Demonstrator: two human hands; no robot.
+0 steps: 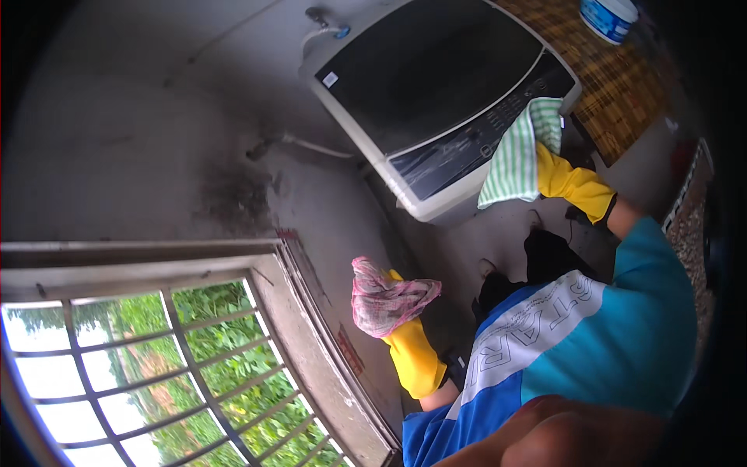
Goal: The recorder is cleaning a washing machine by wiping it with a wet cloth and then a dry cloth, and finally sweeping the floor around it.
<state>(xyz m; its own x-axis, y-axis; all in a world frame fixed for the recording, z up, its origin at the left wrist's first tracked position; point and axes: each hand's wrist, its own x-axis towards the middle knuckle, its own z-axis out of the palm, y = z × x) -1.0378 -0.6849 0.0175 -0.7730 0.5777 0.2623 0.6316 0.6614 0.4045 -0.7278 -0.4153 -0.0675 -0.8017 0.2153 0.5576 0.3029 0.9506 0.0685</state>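
Both of my hands wear yellow rubber gloves. My left hand (413, 350), by the window side, grips a crumpled pink and white checked cloth (388, 298) that covers most of its fingers. A green and white striped cloth (516, 157) hangs from my right hand (563, 178), beside the front right corner of a top-loading washing machine (429, 213). The cloth overlaps the edge of the machine's dark control panel (449, 157); whether it touches the panel I cannot tell. The machine's dark lid (432, 70) is closed.
A barred window (169, 303) is at the lower left. A tap with a hose (327, 29) and a second wall pipe (315, 146) sit behind and beside the machine. To the right, a blue and white tub (607, 20) stands on a brown patterned surface (618, 93).
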